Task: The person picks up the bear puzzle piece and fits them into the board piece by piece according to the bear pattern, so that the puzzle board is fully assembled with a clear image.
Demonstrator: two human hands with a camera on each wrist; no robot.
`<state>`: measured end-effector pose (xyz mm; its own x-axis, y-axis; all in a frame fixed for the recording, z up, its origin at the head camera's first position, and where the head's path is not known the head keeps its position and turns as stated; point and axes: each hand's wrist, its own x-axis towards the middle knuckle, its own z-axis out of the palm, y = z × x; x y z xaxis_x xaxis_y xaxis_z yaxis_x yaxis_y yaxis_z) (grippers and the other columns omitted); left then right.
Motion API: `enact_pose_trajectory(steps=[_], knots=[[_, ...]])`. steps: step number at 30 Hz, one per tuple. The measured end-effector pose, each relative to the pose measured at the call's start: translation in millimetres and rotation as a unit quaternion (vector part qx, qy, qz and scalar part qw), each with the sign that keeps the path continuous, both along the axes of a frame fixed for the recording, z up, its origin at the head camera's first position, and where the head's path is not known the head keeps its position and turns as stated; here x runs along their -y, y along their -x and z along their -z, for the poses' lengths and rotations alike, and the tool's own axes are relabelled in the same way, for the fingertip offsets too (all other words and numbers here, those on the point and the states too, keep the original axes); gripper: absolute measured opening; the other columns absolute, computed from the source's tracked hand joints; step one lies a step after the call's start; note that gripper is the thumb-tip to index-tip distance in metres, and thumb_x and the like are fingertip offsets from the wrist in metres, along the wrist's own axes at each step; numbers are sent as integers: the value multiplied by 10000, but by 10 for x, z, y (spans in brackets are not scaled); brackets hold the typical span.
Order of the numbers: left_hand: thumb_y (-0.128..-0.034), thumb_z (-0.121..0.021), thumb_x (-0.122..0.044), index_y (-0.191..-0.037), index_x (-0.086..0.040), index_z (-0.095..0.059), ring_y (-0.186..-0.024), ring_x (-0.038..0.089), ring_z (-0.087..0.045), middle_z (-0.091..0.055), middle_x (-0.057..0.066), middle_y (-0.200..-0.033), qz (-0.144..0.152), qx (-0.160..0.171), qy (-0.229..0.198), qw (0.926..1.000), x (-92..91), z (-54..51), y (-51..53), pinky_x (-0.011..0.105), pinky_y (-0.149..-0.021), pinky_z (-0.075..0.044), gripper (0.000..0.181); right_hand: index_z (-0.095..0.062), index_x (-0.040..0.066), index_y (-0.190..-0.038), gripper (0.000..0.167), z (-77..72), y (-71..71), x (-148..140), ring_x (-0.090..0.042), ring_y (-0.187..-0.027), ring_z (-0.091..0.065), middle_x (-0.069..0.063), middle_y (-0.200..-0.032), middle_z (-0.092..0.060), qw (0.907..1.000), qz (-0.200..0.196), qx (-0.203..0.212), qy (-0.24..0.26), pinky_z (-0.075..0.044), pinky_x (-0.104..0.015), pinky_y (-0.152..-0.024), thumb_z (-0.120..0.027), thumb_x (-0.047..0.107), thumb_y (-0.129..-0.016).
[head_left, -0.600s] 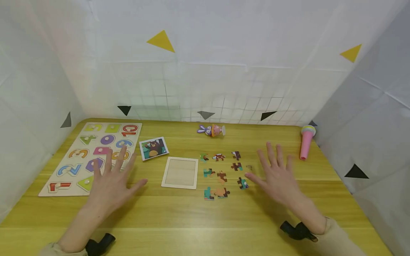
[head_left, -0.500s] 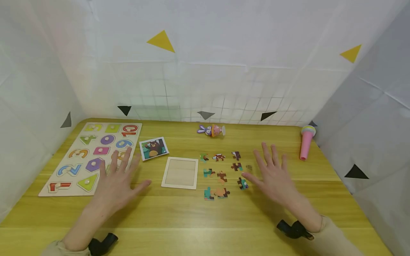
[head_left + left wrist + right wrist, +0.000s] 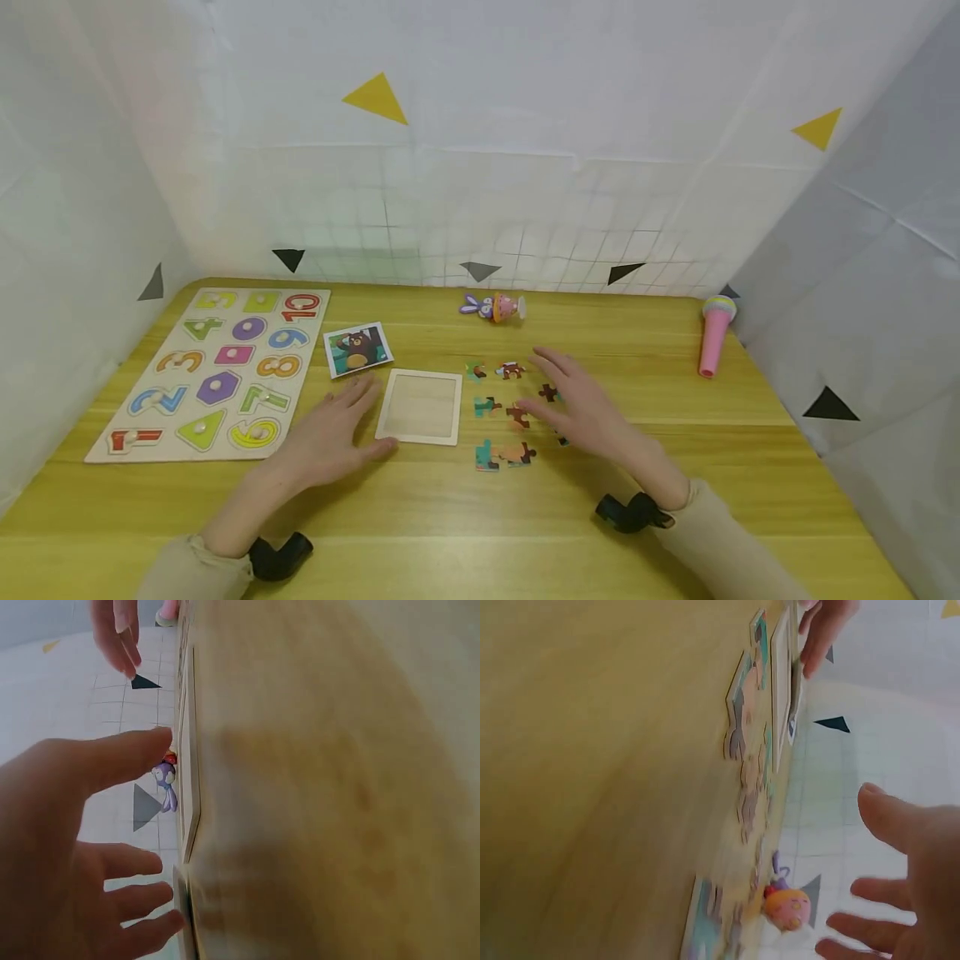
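Observation:
My left hand (image 3: 326, 437) hovers at the left side of a square wooden puzzle frame (image 3: 384, 417), thumb near its lower left corner, fingers loosely extended. Nothing is in its grasp. Over the right part of the loose jigsaw pieces (image 3: 519, 454) my right hand (image 3: 588, 412) is held with fingers spread and holding nothing; it hides some of the pieces. In the right wrist view, that hand (image 3: 922, 877) is above the table, apart from the pieces (image 3: 742, 705). A picture card of a bear (image 3: 358, 349) lies just beyond the left fingertips.
A number-and-shape peg board (image 3: 168, 342) lies at the left. At the back are a purple rabbit toy (image 3: 495, 307) and, far right, a pink toy microphone (image 3: 716, 337). White cloth walls (image 3: 480, 100) enclose the wooden table (image 3: 450, 533) at the back and sides.
Both hands have moved inward: the left one rightward from above the peg board to the puzzle frame, the right one leftward over the jigsaw pieces. The objects lie where they were.

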<state>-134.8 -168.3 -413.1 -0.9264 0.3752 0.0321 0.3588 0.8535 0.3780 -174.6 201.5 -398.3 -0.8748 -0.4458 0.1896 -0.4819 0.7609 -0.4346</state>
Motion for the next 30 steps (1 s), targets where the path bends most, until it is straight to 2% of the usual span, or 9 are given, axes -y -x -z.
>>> enact_pose_trajectory(steps=[4, 7, 13, 20, 24, 26, 28, 30], knots=[[-923, -658, -518, -1525, -9, -389, -1471, 381, -322, -303, 179, -1616, 297, 196, -75, 9993, -35, 44, 42, 607, -1188, -247, 833, -454, 88, -1499, 654, 21, 60, 110, -328, -1420, -414, -102, -1549, -436, 9985, -153, 300, 438, -396, -557, -1118, -650, 418, -969], [-946, -647, -478, -1515, -10, -409, -1468, 376, -330, -317, 172, -1611, 428, 211, -25, 9989, -37, 74, 52, 629, -1183, -235, 774, -490, 91, -1472, 599, 22, 98, 182, -328, -1357, -490, -96, -1496, -502, 9961, -236, 495, 686, -438, -549, -1078, -675, 351, -965], [-955, -659, -424, -1467, 5, -480, -1449, 384, -360, -366, 177, -1586, 483, 55, 10, 9988, -43, 94, 57, 621, -1174, -265, 692, -538, 44, -1426, 528, 28, 199, 318, -352, -1292, -540, -121, -1418, -576, 9905, -338, 737, 1113, -457, -563, -1048, -686, 251, -964], [-932, -686, -447, -1402, -1, -558, -1432, 379, -390, -368, 165, -1587, 482, -60, -114, 9988, -40, 97, 77, 594, -1166, -305, 660, -570, 0, -1381, 422, 93, 355, 471, -355, -1264, -563, -145, -1366, -615, 9821, -450, 993, 1538, -487, -540, -1018, -641, 122, -983], [-934, -674, -472, -1405, -10, -549, -1451, 366, -365, -368, 136, -1594, 449, 45, -176, 9988, -37, 116, 84, 601, -1173, -286, 671, -595, -15, -1348, 384, 128, 431, 558, -365, -1183, -615, -163, -1324, -641, 9799, -299, 1121, 1620, -566, -412, -883, -632, 78, -977], [-936, -669, -476, -1433, -14, -517, -1460, 362, -350, -374, 130, -1592, 436, 73, -170, 9989, -37, 125, 86, 606, -1175, -277, 695, -609, 6, -1343, 373, 127, 461, 600, -409, -998, -657, -144, -1324, -646, 9769, -111, 1324, 1674, -557, -321, -708, -628, 87, -979], [-936, -670, -473, -1463, -19, -482, -1460, 362, -351, -376, 133, -1590, 430, 49, -173, 9989, -38, 129, 86, 607, -1175, -276, 721, -618, 32, -1341, 366, 118, 487, 638, -401, -998, -655, -120, -1329, -645, 9744, 78, 1483, 1685, -505, -268, -646, -628, 97, -982], [-935, -675, -465, -1497, -20, -437, -1460, 365, -349, -350, 141, -1602, 452, 18, -209, 9988, -37, 128, 83, 611, -1178, -267, 755, -619, 45, -1344, 364, 113, 513, 665, -387, -1017, -654, -108, -1336, -642, 9727, 213, 1584, 1681, -492, -275, -646, -625, 97, -984]])
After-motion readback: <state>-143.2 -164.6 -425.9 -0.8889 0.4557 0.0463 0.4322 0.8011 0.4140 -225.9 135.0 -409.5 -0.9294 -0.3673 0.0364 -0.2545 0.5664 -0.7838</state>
